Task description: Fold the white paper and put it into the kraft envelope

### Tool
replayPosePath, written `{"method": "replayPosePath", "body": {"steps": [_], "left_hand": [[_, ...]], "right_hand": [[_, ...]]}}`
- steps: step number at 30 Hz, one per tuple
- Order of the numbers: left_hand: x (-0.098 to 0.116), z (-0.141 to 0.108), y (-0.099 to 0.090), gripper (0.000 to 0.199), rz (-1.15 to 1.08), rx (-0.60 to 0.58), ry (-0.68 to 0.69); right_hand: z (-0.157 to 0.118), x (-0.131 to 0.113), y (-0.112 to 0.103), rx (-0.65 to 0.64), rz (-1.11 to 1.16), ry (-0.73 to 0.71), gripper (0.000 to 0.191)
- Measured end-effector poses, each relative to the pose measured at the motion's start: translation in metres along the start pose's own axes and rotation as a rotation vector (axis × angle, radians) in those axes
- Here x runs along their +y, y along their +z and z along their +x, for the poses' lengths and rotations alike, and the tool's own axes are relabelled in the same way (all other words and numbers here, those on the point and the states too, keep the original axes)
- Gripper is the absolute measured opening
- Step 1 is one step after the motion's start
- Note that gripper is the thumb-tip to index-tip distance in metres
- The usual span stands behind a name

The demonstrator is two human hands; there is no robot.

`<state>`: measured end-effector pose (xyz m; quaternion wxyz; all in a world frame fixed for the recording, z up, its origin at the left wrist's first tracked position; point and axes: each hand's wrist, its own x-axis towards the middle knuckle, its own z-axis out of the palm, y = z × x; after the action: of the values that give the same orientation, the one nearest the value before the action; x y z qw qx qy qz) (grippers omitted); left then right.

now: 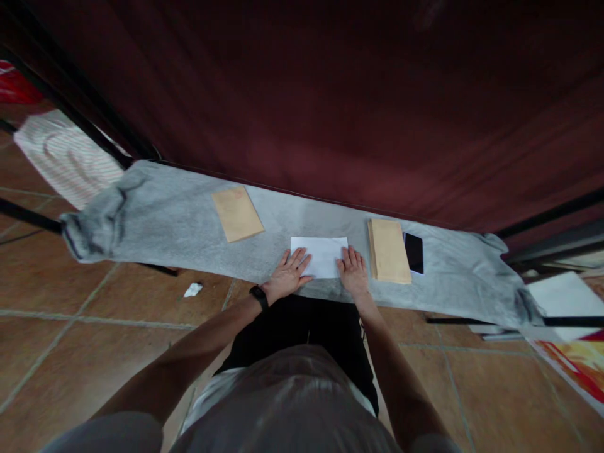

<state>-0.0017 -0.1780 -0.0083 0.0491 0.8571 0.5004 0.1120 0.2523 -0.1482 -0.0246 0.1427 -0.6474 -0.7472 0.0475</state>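
Observation:
A white sheet of paper, oblong and seemingly folded, lies on the grey cloth right in front of me. My left hand rests flat on its left side, fingers spread, with a black band on the wrist. On the right edge of the paper lies my right hand, palm down and fingers stretched out. Just to the right of that hand sits a stack of brown envelopes. One more brown envelope lies by itself to the left, apart from both hands.
A dark-screened phone lies beside the stack, on the narrow cloth-covered surface. Behind rises a dark red panel. A crumpled white scrap is on the tiled floor. Striped cloth hangs at the left.

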Motion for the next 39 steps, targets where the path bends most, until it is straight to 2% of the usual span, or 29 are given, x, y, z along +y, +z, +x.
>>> {"method": "replayPosePath", "body": {"steps": [6, 10, 16, 19, 23, 26, 29, 35, 39], "left_hand": [[-0.005, 0.0, -0.005, 0.06, -0.007, -0.065, 0.059], [-0.008, 0.004, -0.005, 0.055, -0.022, -0.086, 0.089], [-0.014, 0.009, -0.005, 0.05, -0.06, -0.096, 0.077], [-0.01, 0.013, -0.005, 0.051, -0.065, -0.062, 0.047], [0.008, 0.026, -0.001, 0.055, -0.103, -0.006, 0.039], [0.025, 0.038, 0.007, 0.058, -0.113, 0.005, -0.017], [0.033, 0.045, 0.014, 0.064, -0.077, 0.002, -0.087], [0.022, 0.039, 0.014, 0.067, 0.01, 0.03, -0.101], [0.012, 0.033, 0.013, 0.065, 0.046, 0.046, -0.123]], "right_hand": [[-0.001, -0.002, -0.003, 0.041, -0.008, 0.015, 0.056], [-0.001, -0.012, -0.009, 0.051, 0.003, 0.041, 0.056], [-0.001, -0.045, -0.01, -0.033, 0.104, -0.096, 0.054], [-0.001, -0.061, -0.004, -0.099, 0.14, -0.152, 0.053], [-0.002, -0.072, 0.003, -0.136, 0.123, -0.142, 0.052], [-0.004, -0.07, 0.005, -0.126, 0.068, -0.16, 0.056], [-0.005, -0.063, 0.006, -0.086, 0.011, -0.173, 0.055], [-0.004, -0.046, 0.008, 0.013, -0.029, -0.13, 0.05], [-0.004, -0.034, 0.008, 0.031, -0.037, -0.08, 0.051]]}}
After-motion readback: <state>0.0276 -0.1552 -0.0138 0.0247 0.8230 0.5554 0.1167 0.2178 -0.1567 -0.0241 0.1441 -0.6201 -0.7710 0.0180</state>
